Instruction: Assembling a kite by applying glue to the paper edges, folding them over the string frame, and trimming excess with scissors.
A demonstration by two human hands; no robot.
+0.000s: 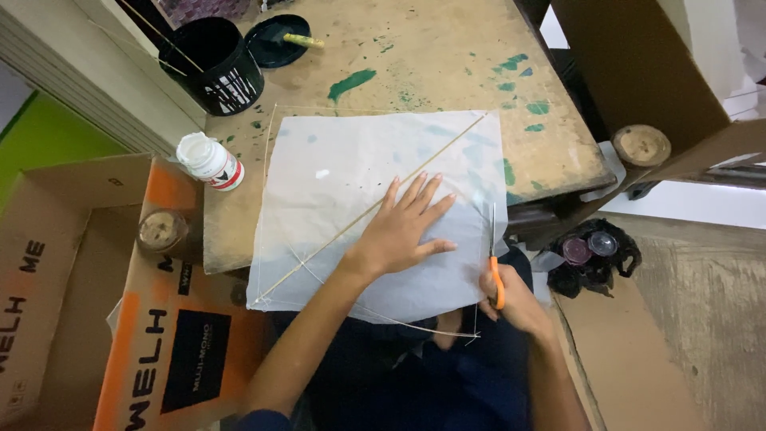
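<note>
Two hands were at work when we looked down, and the widest thing under them was the worn wooden table [447, 64], blotched with green paint. Across its near half we had spread the thin white sheet [351, 160], which overhung the table's front edge toward our lap; a slim bamboo stick [375, 206] ran diagonally over it, and a bowed strip curved along its lower border. We judged the step in hand to be trimming the sheet along its right edge, since the scissors stood upright there with the blades at the paper's margin. Any further cut, we thought, would call for the sheet to be kept taut and flat so that the blades followed the edge without tearing so flimsy a material. At the back stood a black paint bucket [215, 64] with its lid [275, 40] beside it, and a small white bottle [211, 161] sat near the left corner. Our left hand [403, 227] lay palm down with fingers spread apart, pressing the sheet beside the stick, the forearm reaching up from lower left. Our right hand [515, 299] was clenched around the orange handles of the scissors [495, 267], wrist bent, just off the table's front edge.
</note>
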